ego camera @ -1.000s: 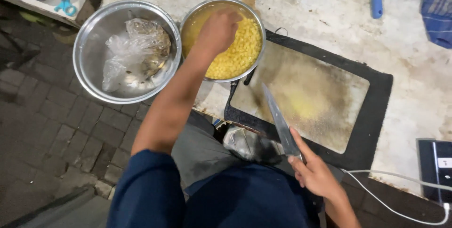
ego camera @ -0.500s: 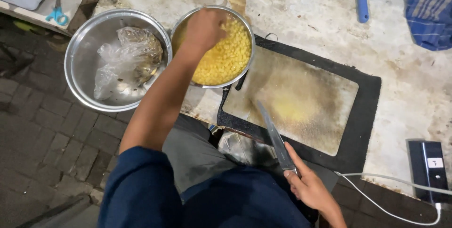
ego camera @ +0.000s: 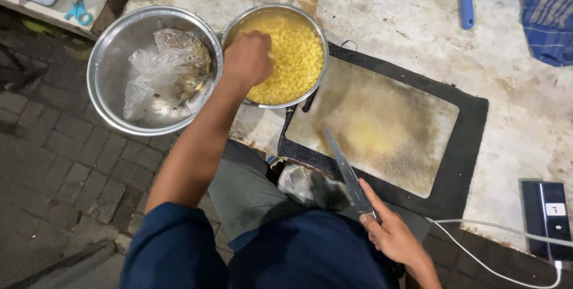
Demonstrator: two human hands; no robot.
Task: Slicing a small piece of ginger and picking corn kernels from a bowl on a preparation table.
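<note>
My left hand [ego camera: 248,59] reaches into a round metal pot [ego camera: 230,26] full of yellow cubes [ego camera: 295,59] in water, fingers curled down among them; what it grips is hidden. My right hand [ego camera: 394,235] holds a long knife [ego camera: 348,175] by the handle, low near my lap, its blade pointing up-left over the near edge of a stained cutting board [ego camera: 382,125]. The board lies on a black mat [ego camera: 468,140].
A larger metal bowl [ego camera: 104,77] left of the pot holds a crumpled clear plastic bag [ego camera: 164,65]. A blue-handled tool [ego camera: 465,0] and blue checked cloth [ego camera: 549,14] lie at the far right. A dark device [ego camera: 546,211] with white cable [ego camera: 495,232] sits near right; blue scissors [ego camera: 77,8] far left.
My left hand has drawn back from the pot's far side toward its near left rim. The knife hand has stayed low by my lap; the view has shifted slightly.
</note>
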